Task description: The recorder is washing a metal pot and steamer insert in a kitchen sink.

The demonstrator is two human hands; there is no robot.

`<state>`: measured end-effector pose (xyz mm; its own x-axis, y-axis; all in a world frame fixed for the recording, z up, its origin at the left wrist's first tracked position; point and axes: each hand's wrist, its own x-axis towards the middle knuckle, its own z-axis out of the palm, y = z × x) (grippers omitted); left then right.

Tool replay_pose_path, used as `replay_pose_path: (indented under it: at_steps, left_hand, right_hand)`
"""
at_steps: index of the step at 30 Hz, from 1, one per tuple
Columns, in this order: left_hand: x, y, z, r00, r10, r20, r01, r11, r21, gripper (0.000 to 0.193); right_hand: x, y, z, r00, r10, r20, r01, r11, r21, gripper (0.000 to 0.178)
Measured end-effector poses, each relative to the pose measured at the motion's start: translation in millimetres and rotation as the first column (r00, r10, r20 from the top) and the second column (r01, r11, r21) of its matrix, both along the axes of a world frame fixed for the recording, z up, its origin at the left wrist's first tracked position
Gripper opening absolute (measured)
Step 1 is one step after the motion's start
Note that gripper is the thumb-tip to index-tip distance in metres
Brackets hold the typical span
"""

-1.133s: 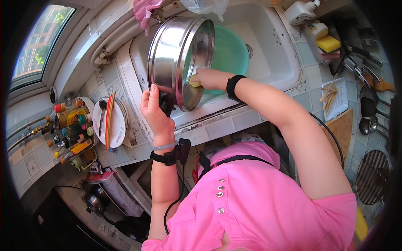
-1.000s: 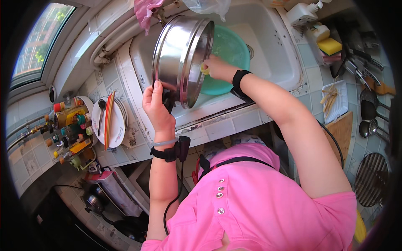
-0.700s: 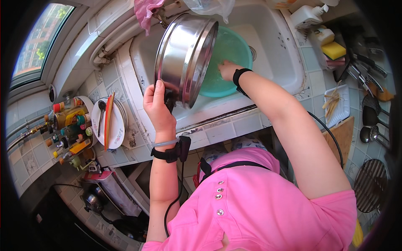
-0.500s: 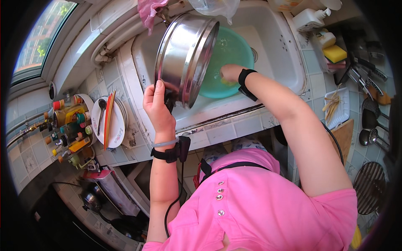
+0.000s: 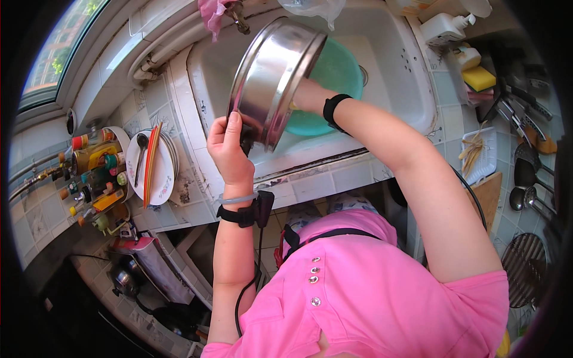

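Window: stood at the upper left, bright with daylight, greenery outside.
Pipe: ran, white, near the window.
Counter: was tiled in pale colours.
Floor: showed light tiling below.

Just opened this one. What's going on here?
A person's left hand grips a steel pot near the bottom of its side, holding it tilted with its open side facing right. The right hand reaches into the opening; its fingers are mostly hidden, with a sliver of something yellow beside them. Beyond that hand, a green basin sits in the white sink, partly hidden behind the pot.
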<state>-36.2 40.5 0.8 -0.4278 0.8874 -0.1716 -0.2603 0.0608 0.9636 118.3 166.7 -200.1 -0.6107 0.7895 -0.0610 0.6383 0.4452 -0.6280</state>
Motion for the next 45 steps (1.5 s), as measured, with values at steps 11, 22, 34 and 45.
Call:
replay_pose_path:
  at_steps: [11,22,34,45]
  left_hand:
    - [1.5,-4.6,7.8,0.992,0.045,0.117,-0.044,0.999,-0.016,0.019]
    - [-10.9,-12.3,0.1,0.989,0.118,0.090,-0.121,0.992,0.030,0.021]
    - [0.7,4.0,8.0,0.983,0.048,0.179,-0.037,0.997,-0.063,0.018]
    - [25.5,42.6,-1.4,0.982,0.041,0.184,-0.009,0.985,-0.172,0.021]
  right_hand:
    - [15.4,-18.7,62.2,0.898,0.255,0.357,-0.312,0.943,0.112,0.016]
    - [-24.9,-59.6,90.2,0.907,0.386,-0.167,-0.420,0.839,-0.345,0.022]
    - [4.2,-26.1,61.1,0.931,0.016,0.366,-0.037,0.998,0.050,0.018]
    - [45.2,15.9,38.8,0.862,-0.133,0.489,0.048,0.982,0.183,0.016]
